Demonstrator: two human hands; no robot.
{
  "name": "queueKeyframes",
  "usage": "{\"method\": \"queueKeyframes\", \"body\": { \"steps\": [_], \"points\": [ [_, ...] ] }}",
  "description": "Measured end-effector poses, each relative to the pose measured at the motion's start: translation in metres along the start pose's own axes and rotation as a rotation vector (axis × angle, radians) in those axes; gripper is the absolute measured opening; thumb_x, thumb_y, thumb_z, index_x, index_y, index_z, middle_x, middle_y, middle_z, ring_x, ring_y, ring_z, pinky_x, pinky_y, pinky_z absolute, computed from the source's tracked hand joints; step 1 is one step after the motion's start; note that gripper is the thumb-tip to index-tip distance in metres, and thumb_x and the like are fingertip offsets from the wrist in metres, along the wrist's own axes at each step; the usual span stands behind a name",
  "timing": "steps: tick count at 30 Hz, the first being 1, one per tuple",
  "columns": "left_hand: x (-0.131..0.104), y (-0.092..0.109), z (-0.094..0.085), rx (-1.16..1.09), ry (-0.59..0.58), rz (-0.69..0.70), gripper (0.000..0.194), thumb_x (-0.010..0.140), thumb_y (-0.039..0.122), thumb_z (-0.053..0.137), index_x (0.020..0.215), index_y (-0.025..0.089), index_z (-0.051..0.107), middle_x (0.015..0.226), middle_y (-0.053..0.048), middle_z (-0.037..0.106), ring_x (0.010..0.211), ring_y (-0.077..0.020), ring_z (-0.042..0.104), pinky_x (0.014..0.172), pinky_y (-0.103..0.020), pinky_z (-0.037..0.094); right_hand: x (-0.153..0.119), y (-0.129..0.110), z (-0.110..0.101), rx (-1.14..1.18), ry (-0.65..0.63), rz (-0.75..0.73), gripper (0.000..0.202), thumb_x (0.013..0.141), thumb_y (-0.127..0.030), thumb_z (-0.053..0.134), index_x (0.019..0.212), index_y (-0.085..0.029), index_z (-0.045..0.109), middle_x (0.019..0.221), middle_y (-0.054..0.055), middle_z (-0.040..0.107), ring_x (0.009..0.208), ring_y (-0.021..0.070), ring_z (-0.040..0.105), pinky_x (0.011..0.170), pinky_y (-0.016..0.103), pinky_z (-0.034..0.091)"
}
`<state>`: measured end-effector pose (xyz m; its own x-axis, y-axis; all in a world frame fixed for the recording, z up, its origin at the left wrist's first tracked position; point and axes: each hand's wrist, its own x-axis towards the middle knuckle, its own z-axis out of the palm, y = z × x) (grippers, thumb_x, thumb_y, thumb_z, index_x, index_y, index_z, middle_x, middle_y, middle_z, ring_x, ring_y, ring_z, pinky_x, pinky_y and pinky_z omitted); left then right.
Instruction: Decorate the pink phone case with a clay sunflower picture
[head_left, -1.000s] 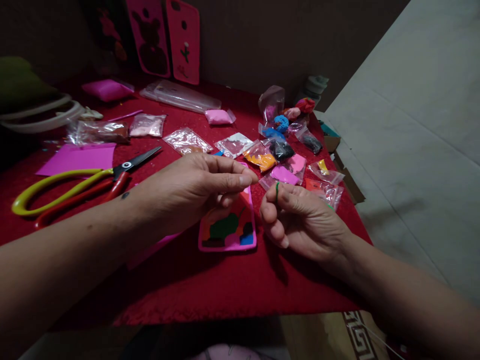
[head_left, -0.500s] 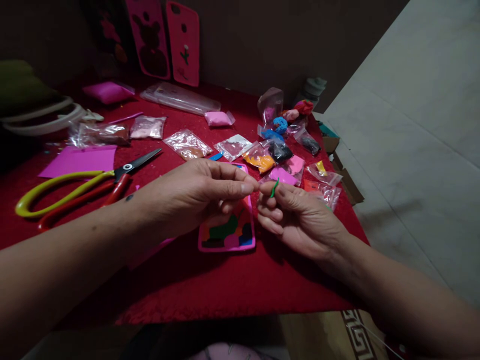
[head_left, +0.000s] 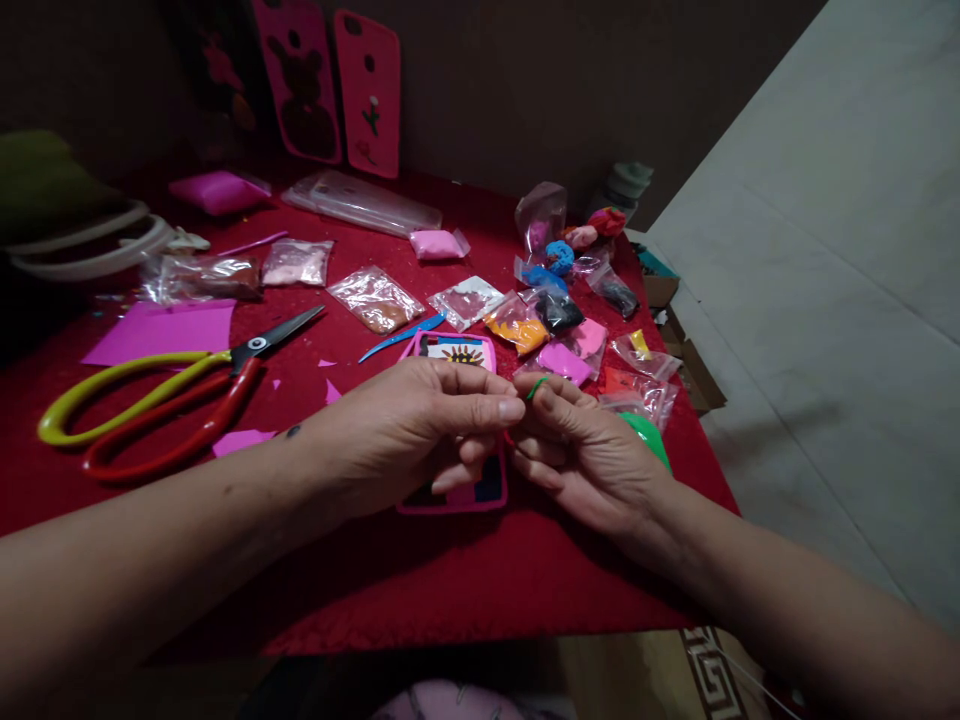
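A thin green strand of modelling clay lies bent between the thumb and index finger of my right hand. My left hand is closed in a pinch, its fingertips meeting those of the right; whatever it pinches is hidden. Below both hands a pink-rimmed phone case rests on the cloth, bearing coloured clay and a small yellow flower with dark petals near its top. My left hand covers most of the case's middle. Beside the case's upper left is a blue modelling tool.
Large scissors with yellow and red handles lie left on the red tablecloth. Several clay bags, such as an orange bag and a green bag, sit to the right. Two decorated cases, including a pink case, lean at the back.
Both hands have shifted slightly down in view. The green strand now bends over at the fingertips instead of standing upright. More of the flower, blue tool and green bag shows.
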<state>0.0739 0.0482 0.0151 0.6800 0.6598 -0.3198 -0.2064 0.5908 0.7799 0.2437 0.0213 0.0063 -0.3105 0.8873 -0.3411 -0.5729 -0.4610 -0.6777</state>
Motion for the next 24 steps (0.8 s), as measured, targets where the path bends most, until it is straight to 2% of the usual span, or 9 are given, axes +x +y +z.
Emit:
{"method": "queueKeyframes", "body": {
  "steps": [7,10,14,20,24],
  "points": [
    [0.005,-0.002,0.005,-0.034,0.050,0.002,0.022,0.077,0.023,0.078,0.070,0.013,0.060,0.044,0.005,0.046,0.034,-0.0025,0.032,0.028,-0.008,0.032,0.000,0.003,-0.001,0.021,-0.027,0.021,0.023,0.059,-0.025,0.094,0.076,-0.022,0.080,0.047,-0.009,0.055,0.036,0.0005,0.025,0.033,0.012,0.027],
    [0.004,-0.003,0.005,-0.033,0.050,0.014,0.019,0.081,0.022,0.074,0.071,0.012,0.061,0.045,0.005,0.045,0.035,-0.0029,0.032,0.028,-0.009,0.032,0.000,0.001,-0.001,0.015,-0.008,0.019,0.024,0.058,-0.023,0.094,0.077,-0.021,0.078,0.050,-0.008,0.058,0.036,0.0005,0.027,0.033,0.013,0.027],
    [0.003,-0.002,0.003,-0.035,0.052,0.007,0.020,0.085,0.021,0.068,0.067,0.014,0.061,0.047,0.003,0.046,0.036,-0.0041,0.033,0.029,-0.010,0.032,-0.001,-0.003,0.000,-0.039,0.017,0.000,0.025,0.058,-0.021,0.092,0.077,-0.019,0.077,0.049,-0.008,0.057,0.036,0.0009,0.029,0.034,0.013,0.028],
    [0.001,-0.001,0.002,-0.002,0.063,-0.001,0.023,0.086,0.022,0.066,0.065,0.014,0.062,0.046,0.003,0.046,0.034,-0.0046,0.034,0.029,-0.011,0.032,-0.001,-0.007,0.003,-0.076,0.060,-0.046,0.022,0.056,-0.019,0.092,0.069,-0.018,0.075,0.044,-0.009,0.051,0.036,0.0012,0.029,0.034,0.013,0.027],
    [0.000,-0.001,0.001,0.016,0.055,0.006,0.023,0.086,0.023,0.066,0.065,0.014,0.060,0.046,0.003,0.046,0.033,-0.0043,0.034,0.029,-0.011,0.031,-0.001,-0.008,0.003,-0.079,0.038,-0.036,0.024,0.057,-0.019,0.091,0.077,-0.019,0.078,0.047,-0.009,0.054,0.037,0.0007,0.028,0.034,0.012,0.026]
  ]
}}
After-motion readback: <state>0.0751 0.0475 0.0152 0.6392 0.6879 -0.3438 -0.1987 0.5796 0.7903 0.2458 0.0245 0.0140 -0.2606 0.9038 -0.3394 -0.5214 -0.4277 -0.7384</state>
